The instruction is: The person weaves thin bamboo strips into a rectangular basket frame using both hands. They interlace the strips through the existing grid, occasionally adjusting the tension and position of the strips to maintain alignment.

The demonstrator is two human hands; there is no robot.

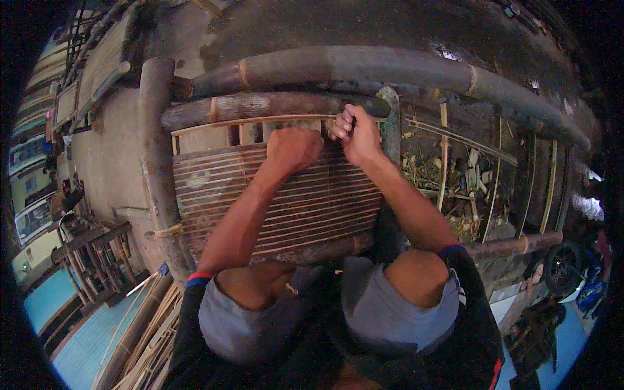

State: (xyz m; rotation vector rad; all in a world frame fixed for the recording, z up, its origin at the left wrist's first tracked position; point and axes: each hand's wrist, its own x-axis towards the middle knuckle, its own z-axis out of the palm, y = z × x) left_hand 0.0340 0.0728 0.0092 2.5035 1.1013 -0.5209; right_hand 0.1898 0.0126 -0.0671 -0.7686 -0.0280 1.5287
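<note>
I see my left hand [294, 148] balled into a fist, knuckles pressing on the top edge of the woven bamboo panel [279, 208], which fills the centre of the view inside a frame of thick bamboo poles [273, 107]. My right hand [356, 133], at one o'clock from the left, is closed around a dark tool handle [349, 119]; I cannot tell what kind. Loose bamboo scraps [448, 179] lie at three o'clock. Flat rectangular yellow and teal panels [32, 221] sit at nine o'clock.
</note>
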